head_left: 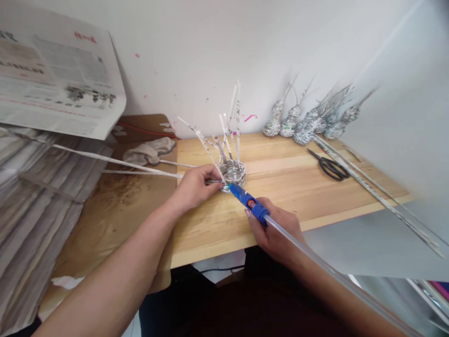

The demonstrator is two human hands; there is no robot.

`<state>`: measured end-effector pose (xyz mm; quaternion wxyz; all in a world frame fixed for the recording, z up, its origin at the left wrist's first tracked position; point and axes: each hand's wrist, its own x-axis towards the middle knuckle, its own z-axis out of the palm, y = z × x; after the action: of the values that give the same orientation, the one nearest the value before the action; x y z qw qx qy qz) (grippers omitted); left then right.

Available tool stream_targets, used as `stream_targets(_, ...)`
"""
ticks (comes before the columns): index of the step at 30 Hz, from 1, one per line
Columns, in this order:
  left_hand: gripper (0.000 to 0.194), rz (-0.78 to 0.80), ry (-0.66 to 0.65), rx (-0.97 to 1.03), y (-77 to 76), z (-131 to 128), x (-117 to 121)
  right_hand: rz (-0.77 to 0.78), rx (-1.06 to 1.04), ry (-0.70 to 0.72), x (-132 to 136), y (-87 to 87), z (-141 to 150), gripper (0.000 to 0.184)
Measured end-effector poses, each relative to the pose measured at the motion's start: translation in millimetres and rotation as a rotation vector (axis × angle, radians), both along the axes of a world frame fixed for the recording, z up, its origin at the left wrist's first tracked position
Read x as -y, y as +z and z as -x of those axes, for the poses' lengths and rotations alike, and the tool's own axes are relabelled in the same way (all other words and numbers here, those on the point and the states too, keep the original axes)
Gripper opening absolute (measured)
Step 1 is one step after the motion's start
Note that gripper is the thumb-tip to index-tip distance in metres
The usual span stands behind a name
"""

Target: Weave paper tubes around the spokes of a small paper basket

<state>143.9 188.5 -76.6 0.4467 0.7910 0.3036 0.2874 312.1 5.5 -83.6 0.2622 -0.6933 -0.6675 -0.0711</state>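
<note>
A small woven base of rolled newspaper tubes [233, 171] sits on the wooden table [287, 187], with several upright paper stakes [234, 117] rising from it. My left hand [194, 187] pinches a long paper tube [115, 163] against the weave's left side. My right hand [274, 229] grips a blue glue gun [248, 200], a clear glue stick trailing back from it. The gun's nozzle touches the lower left edge of the weave, close to my left fingertips.
Several woven paper figures [305, 122] stand along the wall at the back right. Black scissors [330, 166] and long paper tubes [379, 196] lie to the right. A grey cloth [149, 151] lies at the back left. Stacked newspapers [38, 196] fill the left.
</note>
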Motion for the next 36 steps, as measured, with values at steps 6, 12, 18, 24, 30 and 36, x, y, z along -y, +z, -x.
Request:
stream_targets(6, 0.018, 0.029, -0.009, 0.021, -1.6, 0.5, -1.4, 0.007, -0.144, -0.037, 0.9, 1.2, -3.1, 0.018)
stream_targets(12, 0.024, 0.048, 0.035, 0.103, 7.6, 4.3, -5.0, 0.143, -0.932, 0.013, 5.0, 13.0, -9.3, 0.035)
stream_targets(18, 0.033, 0.104, 0.162, 0.311, 42.4, 17.7, -9.4, 0.464, -1.550, 0.080, 0.5, 20.2, -3.2, 0.044)
stream_targets(24, 0.031, -0.006, 0.172, 0.339, 83.7, 23.3, -2.9, 0.778, -1.823, 0.296, -43.8, 23.1, 41.4, 0.032)
stream_targets(30, 0.034, -0.062, 0.179, 0.279, 103.6, 26.4, -4.2, 0.937, -1.806, 0.405, -105.6, 26.9, 96.7, 0.009)
stream_targets(36, 0.038, 0.002, 0.147, 0.276, 108.0, 24.4, -4.3, 0.975, -1.507, 0.435, -127.6, 31.6, 121.8, 0.013)
